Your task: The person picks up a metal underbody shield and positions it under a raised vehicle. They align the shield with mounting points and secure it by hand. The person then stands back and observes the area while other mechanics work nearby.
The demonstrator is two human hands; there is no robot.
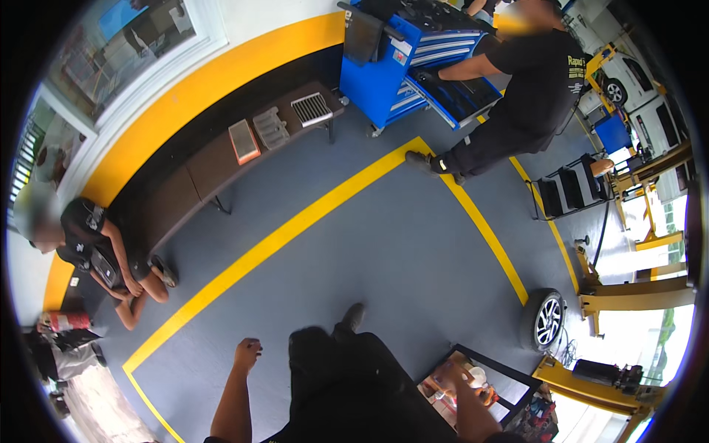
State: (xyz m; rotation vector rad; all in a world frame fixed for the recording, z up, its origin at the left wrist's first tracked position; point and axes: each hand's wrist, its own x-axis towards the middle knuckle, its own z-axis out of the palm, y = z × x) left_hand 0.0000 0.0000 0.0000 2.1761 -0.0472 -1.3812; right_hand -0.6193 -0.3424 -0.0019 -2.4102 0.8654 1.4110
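Right hand near black-framed panel, white and multicoloured.

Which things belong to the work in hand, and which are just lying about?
Nearest, with nothing discernibly held:
- right hand: black-framed panel
- left hand: black trousers

Just lying about:
- wheel
- on brown table: orange-edged panel, grey tray, slatted panel

The tool cabinet is blue, the floor grey with yellow lines, the table brown.
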